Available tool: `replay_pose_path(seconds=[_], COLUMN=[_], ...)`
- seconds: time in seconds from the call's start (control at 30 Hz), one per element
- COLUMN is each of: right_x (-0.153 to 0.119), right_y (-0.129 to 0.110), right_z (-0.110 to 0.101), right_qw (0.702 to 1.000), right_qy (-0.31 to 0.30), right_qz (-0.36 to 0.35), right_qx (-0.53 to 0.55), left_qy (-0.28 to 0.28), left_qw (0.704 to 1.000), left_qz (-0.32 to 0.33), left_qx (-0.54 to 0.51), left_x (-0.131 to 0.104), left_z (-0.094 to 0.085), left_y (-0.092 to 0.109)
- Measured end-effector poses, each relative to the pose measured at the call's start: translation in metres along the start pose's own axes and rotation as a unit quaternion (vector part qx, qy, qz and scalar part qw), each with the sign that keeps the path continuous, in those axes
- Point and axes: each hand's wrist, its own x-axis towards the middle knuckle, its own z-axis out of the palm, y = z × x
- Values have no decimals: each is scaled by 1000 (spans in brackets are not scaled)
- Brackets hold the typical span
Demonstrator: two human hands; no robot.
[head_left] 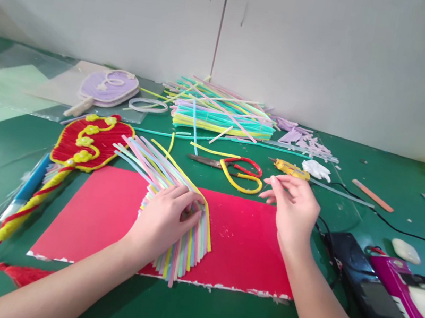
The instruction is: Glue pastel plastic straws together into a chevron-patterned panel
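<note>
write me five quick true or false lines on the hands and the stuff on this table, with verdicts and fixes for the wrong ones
1. The left hand touches the strips. True.
2. The scissors have one red handle and one yellow one. True.
3. The right hand is gripping the scissors. False: they lie on the table, apart from that hand.
4. The red fan lies to the right of the scissors. False: it lies to their left.
5. The lilac fan is farther from the person than the red fan. True.
</note>
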Motion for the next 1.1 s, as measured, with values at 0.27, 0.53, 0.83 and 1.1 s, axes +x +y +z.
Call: replay_pose_path(seconds=[0.27, 0.53, 0.83, 1.1], right_x=[-12, 5, 2, 0], right_y=[-6, 20, 12, 4], right_z=[8, -5, -6, -1], right_qw=[927, 984, 961, 988], right_qy=[-347, -18, -28, -32], right_qz=[125, -104, -172, -98], right_qx=[73, -142, -213, -116], left_qy=[6, -1, 3, -9], left_qw=[1000, 1000, 1000, 1000], left_qz=[4, -1, 4, -7], left_qx=[1, -1, 0, -5], left_x=[1, 0, 0, 0], left_z=[0, 1, 1, 2], left_y=[0, -1, -2, -1])
